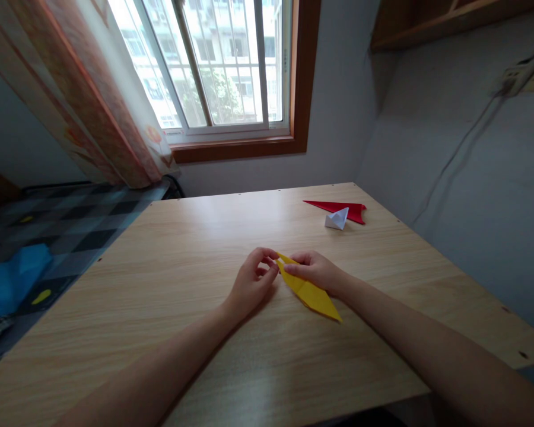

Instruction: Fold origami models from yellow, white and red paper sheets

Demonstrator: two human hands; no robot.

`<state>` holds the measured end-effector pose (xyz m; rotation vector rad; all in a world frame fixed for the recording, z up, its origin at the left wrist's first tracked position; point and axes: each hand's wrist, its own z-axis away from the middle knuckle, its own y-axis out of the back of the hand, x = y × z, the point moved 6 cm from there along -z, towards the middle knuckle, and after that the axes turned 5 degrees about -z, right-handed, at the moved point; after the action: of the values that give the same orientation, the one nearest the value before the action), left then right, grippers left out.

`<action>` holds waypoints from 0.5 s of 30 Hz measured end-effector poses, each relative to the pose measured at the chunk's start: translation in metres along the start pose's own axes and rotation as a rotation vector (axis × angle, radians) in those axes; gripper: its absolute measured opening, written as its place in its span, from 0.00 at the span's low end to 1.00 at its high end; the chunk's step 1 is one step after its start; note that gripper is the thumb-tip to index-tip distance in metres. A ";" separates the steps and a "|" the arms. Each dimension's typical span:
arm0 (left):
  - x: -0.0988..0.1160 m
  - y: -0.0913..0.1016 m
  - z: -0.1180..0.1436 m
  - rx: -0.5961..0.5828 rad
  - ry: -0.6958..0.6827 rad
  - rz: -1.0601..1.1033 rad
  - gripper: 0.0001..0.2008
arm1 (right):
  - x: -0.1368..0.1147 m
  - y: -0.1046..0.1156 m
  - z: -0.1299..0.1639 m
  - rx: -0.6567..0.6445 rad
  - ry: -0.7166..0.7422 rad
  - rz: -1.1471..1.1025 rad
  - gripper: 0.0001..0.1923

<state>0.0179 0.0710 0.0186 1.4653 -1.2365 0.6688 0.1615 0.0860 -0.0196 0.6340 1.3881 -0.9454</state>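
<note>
A folded yellow paper, long and pointed at both ends, lay on the wooden table between the person's two hands, its near tip pointing back toward the person and its far tip caught up at the fingers. The left hand sat just left of that far tip, wrist resting on the table, thumb and forefinger curled round and pinched on the paper's point. The right hand lay just right of the paper, palm down, its fingertips pressed on the upper part of the fold so that the yellow strip ran out from under it along the forearm's inner side. Both forearms came in low across the table from the near edge, angled toward each other so the hands almost met over the paper. Farther back on the table from the yellow paper, well apart from the hands, a small white folded paper stood just in front of a flat red folded paper, the two touching or nearly so. Beyond the table's far edge were a window and a patterned curtain.
</note>
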 end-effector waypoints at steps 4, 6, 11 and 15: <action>0.000 0.000 0.000 -0.001 0.000 -0.026 0.06 | 0.001 0.001 -0.001 0.003 0.008 -0.002 0.20; 0.001 0.000 0.000 0.003 -0.002 -0.042 0.06 | 0.001 0.002 -0.001 0.004 0.015 0.002 0.20; 0.001 0.001 0.000 0.009 -0.011 -0.063 0.07 | 0.001 0.002 -0.001 0.007 0.015 0.012 0.20; -0.002 0.001 -0.001 0.010 0.002 -0.056 0.07 | 0.000 0.002 0.000 0.014 0.022 0.030 0.20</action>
<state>0.0162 0.0727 0.0173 1.5016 -1.1875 0.6394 0.1633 0.0875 -0.0200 0.6759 1.3886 -0.9275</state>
